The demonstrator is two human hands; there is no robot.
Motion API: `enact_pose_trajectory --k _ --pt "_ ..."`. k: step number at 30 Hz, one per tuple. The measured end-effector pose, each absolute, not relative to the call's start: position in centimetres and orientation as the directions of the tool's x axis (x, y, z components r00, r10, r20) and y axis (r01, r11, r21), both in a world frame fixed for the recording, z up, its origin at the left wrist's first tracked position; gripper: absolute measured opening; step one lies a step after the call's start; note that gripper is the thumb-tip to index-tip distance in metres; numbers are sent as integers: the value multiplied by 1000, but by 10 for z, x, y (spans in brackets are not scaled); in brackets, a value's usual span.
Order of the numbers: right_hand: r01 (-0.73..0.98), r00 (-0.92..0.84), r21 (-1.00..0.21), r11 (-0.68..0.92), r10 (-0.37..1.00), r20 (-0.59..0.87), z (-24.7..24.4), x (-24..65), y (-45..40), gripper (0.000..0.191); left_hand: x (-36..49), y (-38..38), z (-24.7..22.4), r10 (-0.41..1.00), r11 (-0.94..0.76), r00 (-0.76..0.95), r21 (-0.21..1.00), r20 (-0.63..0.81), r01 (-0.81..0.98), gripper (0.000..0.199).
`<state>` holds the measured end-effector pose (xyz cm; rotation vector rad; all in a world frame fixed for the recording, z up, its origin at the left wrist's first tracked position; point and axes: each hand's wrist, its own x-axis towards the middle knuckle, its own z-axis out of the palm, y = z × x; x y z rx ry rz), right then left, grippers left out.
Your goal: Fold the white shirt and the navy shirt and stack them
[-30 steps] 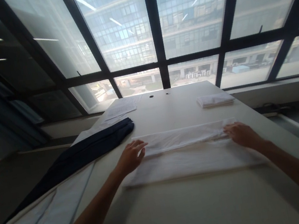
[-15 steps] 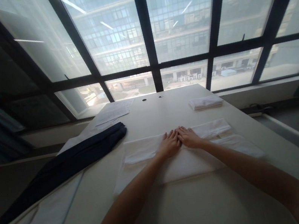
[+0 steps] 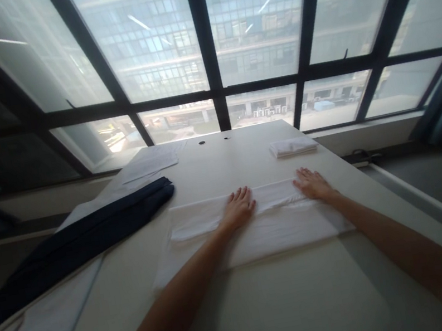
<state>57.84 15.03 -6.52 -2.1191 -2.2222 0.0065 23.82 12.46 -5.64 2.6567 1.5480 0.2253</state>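
A white cloth (image 3: 282, 228) lies across the table before me, its far part folded over into a long strip. My left hand (image 3: 238, 208) rests flat on the strip near its middle, fingers stretched out. Farther right, my right hand (image 3: 312, 184) presses flat near the strip's right end, its fingers apart. Neither hand grips the cloth. Small wrinkles show in the fabric between the hands. My right hand and forearm hide part of the cloth's right end.
A small folded white cloth (image 3: 293, 146) sits farther back on the right. On the left lie a dark navy garment (image 3: 104, 224), white fabric beneath it, and paper sheets (image 3: 148, 163). The white table (image 3: 246, 161) reaches toward tall windows (image 3: 248, 25).
My right hand has slid right along the folded strip, away from my left hand, which it was touching. The left hand stays on the cloth. The whole view has shifted slightly.
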Motion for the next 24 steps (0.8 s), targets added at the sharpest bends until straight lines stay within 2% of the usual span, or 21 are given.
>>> enact_pose_trajectory --k 5,10,14,20,22,24 --pt "994 -91 -40 98 985 150 -85 587 158 63 181 122 -50 940 -339 333 120 68 933 62" --pt "995 -81 -42 87 988 134 -89 590 161 64 95 112 -46 982 -187 186 30 37 982 61" --pt "994 -98 -40 105 984 147 -88 589 160 63 62 104 -43 992 -121 121 14 29 992 61" --pt "993 -116 -12 121 975 191 -89 587 159 58 82 109 -25 996 -70 70 -1 -47 998 60" --pt "993 -116 -8 119 975 191 -88 587 159 57 112 112 -20 992 -126 126 23 3 992 60" --pt "994 -110 -1 112 978 176 -87 587 158 57 148 115 -20 964 -262 256 96 71 960 60"
